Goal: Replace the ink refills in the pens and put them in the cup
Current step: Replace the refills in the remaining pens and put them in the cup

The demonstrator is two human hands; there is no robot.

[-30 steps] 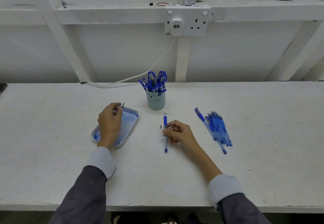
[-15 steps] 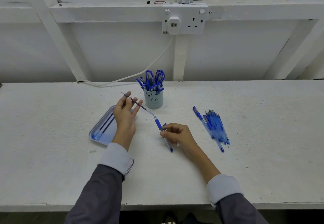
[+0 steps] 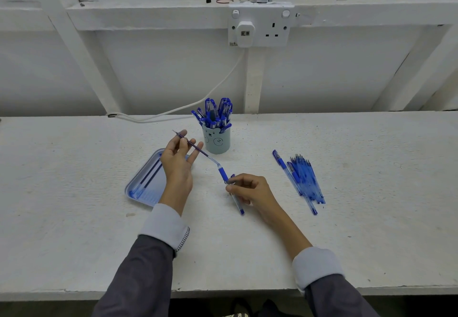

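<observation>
My left hand (image 3: 179,165) holds a thin dark ink refill (image 3: 195,146) between thumb and fingertips, above the right edge of a blue tray (image 3: 142,194). The refill's lower end sits in the front of a blue pen barrel (image 3: 223,174). My right hand (image 3: 250,189) grips that pen at its middle; the pen's rear end (image 3: 240,208) rests near the table. A pale green cup (image 3: 216,140) packed with several blue pens stands just behind. A pile of blue pens (image 3: 303,177) lies to the right.
The tray holds two dark refills (image 3: 150,177). A white cable (image 3: 173,112) runs along the table's back edge up to a wall socket (image 3: 259,26). The table's front edge (image 3: 223,292) is close to me.
My left hand left the tray with a refill and carried it right to the pen. My right hand tilted the pen toward it; the refill's end now sits in the barrel.
</observation>
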